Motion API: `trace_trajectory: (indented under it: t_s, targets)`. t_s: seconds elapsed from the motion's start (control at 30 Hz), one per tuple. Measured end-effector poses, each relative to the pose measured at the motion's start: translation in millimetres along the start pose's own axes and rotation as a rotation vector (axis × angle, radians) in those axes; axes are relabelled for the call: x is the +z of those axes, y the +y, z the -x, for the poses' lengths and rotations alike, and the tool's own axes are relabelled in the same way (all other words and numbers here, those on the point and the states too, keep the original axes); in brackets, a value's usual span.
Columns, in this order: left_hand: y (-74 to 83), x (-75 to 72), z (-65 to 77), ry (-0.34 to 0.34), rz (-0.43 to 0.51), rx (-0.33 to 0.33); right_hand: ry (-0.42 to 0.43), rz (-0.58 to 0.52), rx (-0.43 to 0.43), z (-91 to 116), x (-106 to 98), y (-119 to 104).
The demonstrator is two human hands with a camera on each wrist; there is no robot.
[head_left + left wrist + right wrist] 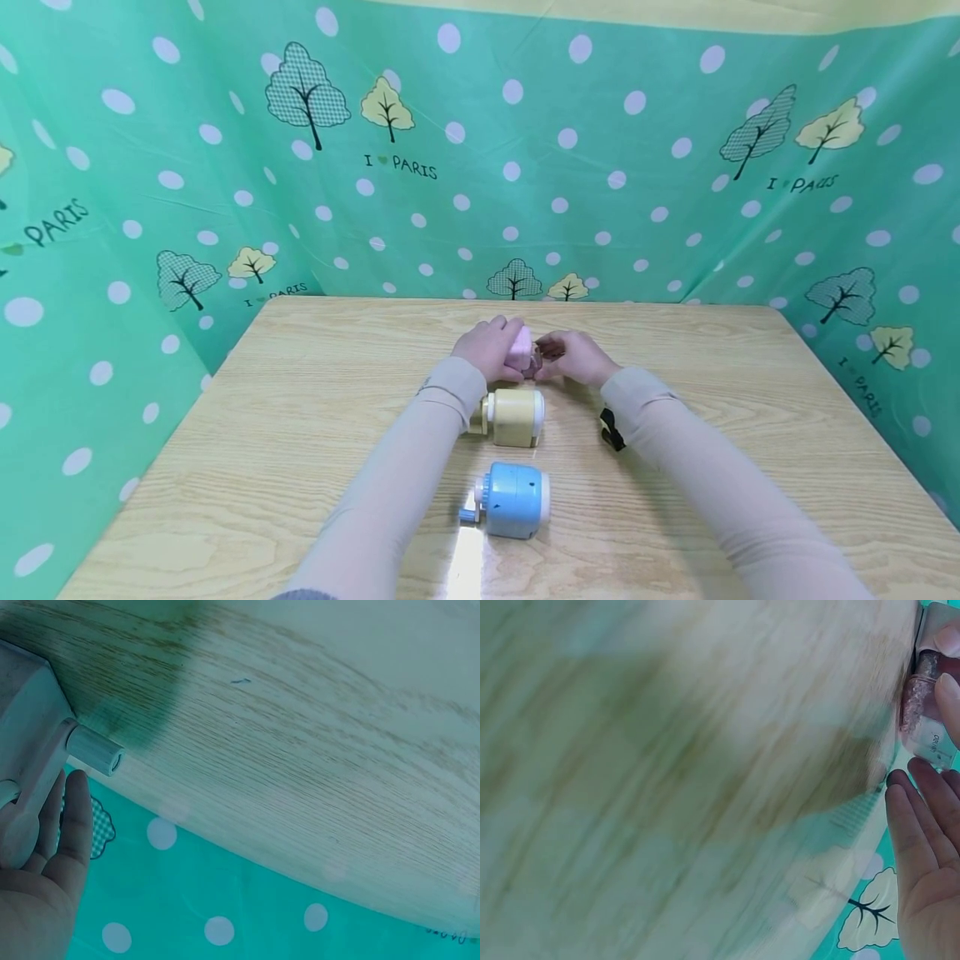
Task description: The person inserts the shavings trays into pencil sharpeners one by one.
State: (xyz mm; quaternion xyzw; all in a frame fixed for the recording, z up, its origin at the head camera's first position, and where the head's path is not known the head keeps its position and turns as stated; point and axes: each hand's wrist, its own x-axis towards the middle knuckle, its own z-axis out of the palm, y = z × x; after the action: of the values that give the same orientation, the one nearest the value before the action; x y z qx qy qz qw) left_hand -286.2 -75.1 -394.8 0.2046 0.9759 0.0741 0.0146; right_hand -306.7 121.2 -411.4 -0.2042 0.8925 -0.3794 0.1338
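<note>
A pink crank pencil sharpener (519, 350) lies on the table's far middle, gripped by my left hand (489, 348) over its crank side. The left wrist view shows its crank handle (95, 750) beside the fingers. From its other end sticks a clear shavings drawer (921, 712) with shavings inside. My right hand (577, 357) is at this drawer, thumb against its side; the other fingers reach round its end and are partly hidden. Nearer me lie a yellow pencil sharpener (516, 417), just below my left wrist, and a blue pencil sharpener (516, 500).
The wood-grain table (322, 400) is bounded by a green dotted cloth (420, 225) at the back and sides. A small black object (612, 429) shows by the right sleeve; its kind is unclear.
</note>
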Motion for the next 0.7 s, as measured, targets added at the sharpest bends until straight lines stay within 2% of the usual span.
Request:
trace_trajectory:
  t_s: [0.7]
  targets:
    - [-3.6, 0.7, -2.2, -0.014, 0.020, 0.021, 0.011, 0.013, -0.011, -2.6, 5.8, -7.1]
